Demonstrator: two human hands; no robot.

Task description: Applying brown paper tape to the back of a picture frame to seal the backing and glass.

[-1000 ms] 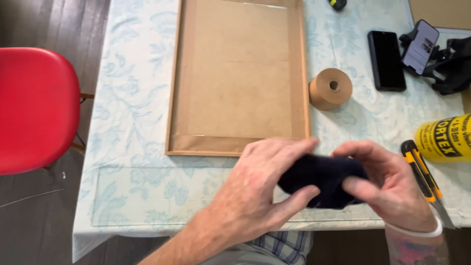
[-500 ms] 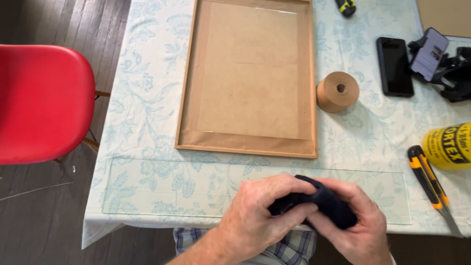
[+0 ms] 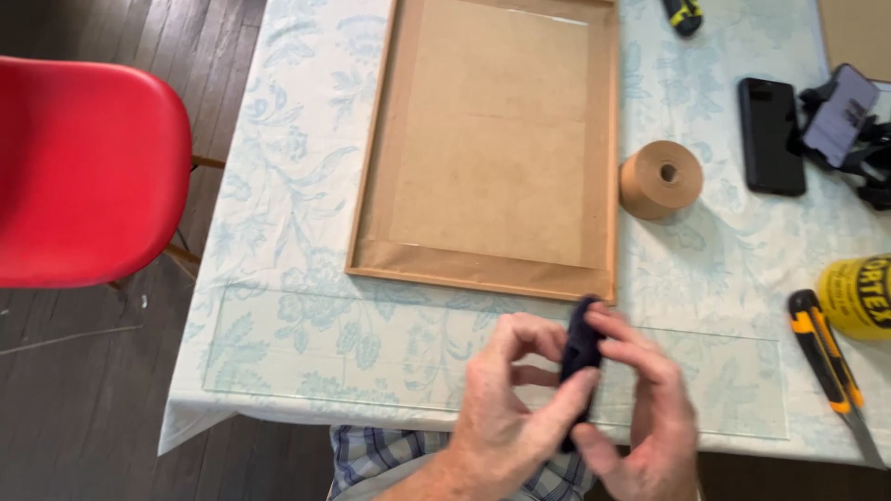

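Both hands hold a small dark navy cloth [image 3: 581,357] squeezed between them near the table's front edge. My left hand [image 3: 506,413] grips it from the left with thumb and fingers. My right hand [image 3: 650,417] presses against its right side. They hover over a clear glass pane [image 3: 306,343] lying flat on the flowered tablecloth. Just beyond lies a picture frame [image 3: 497,148] face down, its brown backing board showing.
A roll of brown paper tape [image 3: 659,178] sits right of the frame. A black phone [image 3: 770,134], a second phone on a stand [image 3: 840,116], a yellow can [image 3: 858,297] and a yellow-black utility knife [image 3: 828,357] lie at the right. A red chair [image 3: 83,172] stands left.
The hands have shifted left and up onto the glass pane. The cloth, earlier spread wide between them, is now bunched upright into a narrow fold.
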